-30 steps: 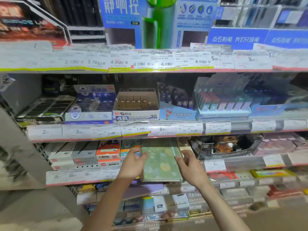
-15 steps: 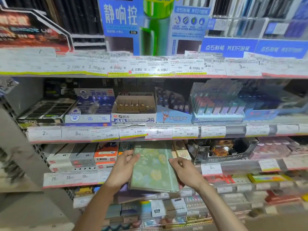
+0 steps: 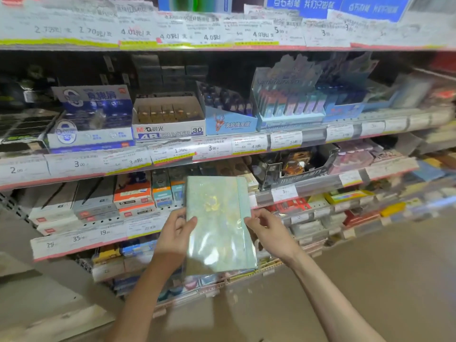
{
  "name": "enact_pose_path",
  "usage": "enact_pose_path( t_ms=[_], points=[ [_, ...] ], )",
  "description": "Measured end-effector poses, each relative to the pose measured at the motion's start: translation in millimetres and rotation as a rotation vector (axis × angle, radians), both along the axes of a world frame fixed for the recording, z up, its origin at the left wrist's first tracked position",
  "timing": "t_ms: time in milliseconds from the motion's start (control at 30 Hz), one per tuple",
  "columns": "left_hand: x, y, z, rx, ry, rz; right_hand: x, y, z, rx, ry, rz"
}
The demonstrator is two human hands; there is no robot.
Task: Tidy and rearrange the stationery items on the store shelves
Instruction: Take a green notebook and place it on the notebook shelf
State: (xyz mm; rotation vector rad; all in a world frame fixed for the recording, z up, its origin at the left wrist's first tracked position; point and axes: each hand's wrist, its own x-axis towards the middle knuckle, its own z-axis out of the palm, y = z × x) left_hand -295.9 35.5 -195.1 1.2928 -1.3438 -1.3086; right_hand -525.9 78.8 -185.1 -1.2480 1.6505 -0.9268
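Note:
A pale green notebook (image 3: 217, 225) with a faint floral cover and shiny plastic wrap is upright in front of the shelves. My left hand (image 3: 175, 233) grips its left edge, thumb across the cover. My right hand (image 3: 269, 230) pinches its right edge near the middle. The notebook sits clear of the shelf with stacked boxes (image 3: 133, 198), covering part of the lower shelves behind it.
Above, a shelf carries a white 4B eraser box (image 3: 167, 124), a blue box (image 3: 91, 114) and pastel display trays (image 3: 288, 104). A dark open carton (image 3: 296, 166) stands right of the notebook. Price label strips (image 3: 172, 154) edge every shelf. Tan floor lies at lower right.
Both hands have drawn the notebook out of the shelf slot and toward me, tilting it upright. The camera view has dipped lower and closer.

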Motion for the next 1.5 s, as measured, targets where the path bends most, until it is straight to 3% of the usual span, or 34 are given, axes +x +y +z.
enact_pose_path(
  t_ms=[200, 400, 833, 1133, 1500],
  points=[
    [-59, 23, -1, 0.067, 0.029, -0.069, -51, 45, -7, -0.036, 0.028, -0.151],
    [-148, 50, 12, 0.000, -0.018, -0.195, -130, 81, -5, -0.101, 0.083, -0.241],
    [-426, 101, 49, -0.106, -0.035, -0.322, -392, 154, 22, -0.183, 0.070, -0.441],
    [-580, 80, 62, -0.094, 0.000, -0.451, -532, 156, 24, -0.180, 0.090, -0.611],
    [-799, 15, 60, -0.065, 0.111, -0.448, -729, 111, 25, -0.166, 0.141, -0.754]
  ],
)
